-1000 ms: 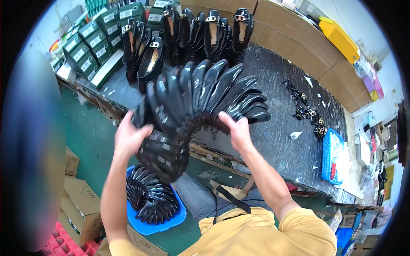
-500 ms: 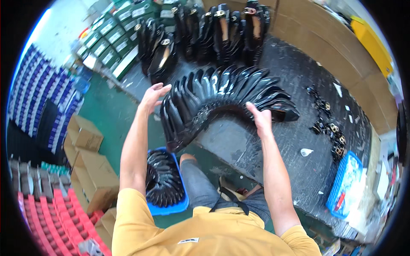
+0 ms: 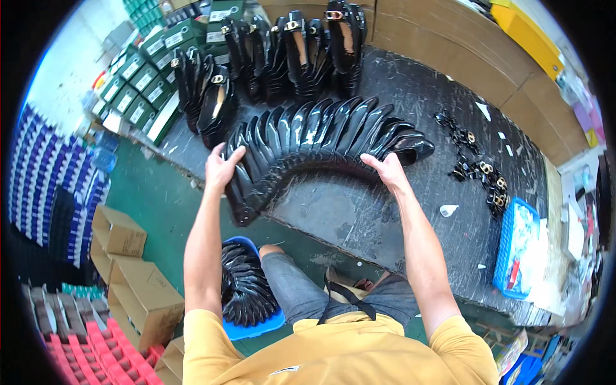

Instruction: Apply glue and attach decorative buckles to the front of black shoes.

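A long arched row of glossy black shoe uppers (image 3: 314,138) lies on the dark worktable (image 3: 398,212). My left hand (image 3: 221,170) presses flat against the row's left end. At the right end, my right hand (image 3: 385,170) pushes in against the last uppers. Both hands squeeze the row between them, fingers spread on the pieces. Behind the row stand several finished black shoes with gold buckles (image 3: 289,51). A blue basket (image 3: 253,292) on the floor by my left knee holds more black uppers.
Small black and gold buckle ornaments (image 3: 478,163) lie scattered at the table's right. A blue tray (image 3: 516,250) sits near the right edge. Green shoe boxes (image 3: 144,74) are stacked at the back left. Brown cartons (image 3: 128,269) and red crates (image 3: 96,353) stand on the floor at left.
The clamped row of uppers came down from mid-air onto the table and now rests there. The view has tilted further down and left.
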Demonstrator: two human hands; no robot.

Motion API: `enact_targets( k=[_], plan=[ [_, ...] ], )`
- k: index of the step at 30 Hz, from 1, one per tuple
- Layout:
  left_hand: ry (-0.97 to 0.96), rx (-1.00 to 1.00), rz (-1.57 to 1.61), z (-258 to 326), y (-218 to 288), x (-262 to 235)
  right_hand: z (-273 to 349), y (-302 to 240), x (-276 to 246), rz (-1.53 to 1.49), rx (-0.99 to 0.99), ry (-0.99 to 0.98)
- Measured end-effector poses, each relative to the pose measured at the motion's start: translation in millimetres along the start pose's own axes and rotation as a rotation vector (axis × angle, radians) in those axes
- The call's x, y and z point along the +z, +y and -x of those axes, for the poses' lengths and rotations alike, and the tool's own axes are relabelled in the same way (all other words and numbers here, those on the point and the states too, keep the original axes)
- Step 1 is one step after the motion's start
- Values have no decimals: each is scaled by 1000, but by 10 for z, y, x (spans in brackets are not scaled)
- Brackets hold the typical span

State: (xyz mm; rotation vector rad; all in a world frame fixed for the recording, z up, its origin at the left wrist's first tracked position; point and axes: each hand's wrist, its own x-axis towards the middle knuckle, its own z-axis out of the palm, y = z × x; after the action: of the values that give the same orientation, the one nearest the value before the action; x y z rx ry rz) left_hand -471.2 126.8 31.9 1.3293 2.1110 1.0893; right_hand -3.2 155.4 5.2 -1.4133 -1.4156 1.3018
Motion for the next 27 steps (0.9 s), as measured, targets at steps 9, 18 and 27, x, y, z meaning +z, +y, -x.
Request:
enact_targets(
  k=[9,18,27],
  plan=[
    [-34,68,-308,-233,287,-144,313,-111,73,-246,39,263],
    [-152,1145,-317,1842,2416,1811,1877,484,-32,-206,-214,502],
    [-206,1097,-572,2026,3028,2936,3288,176,-1305,-29,-352,476]
  ],
)
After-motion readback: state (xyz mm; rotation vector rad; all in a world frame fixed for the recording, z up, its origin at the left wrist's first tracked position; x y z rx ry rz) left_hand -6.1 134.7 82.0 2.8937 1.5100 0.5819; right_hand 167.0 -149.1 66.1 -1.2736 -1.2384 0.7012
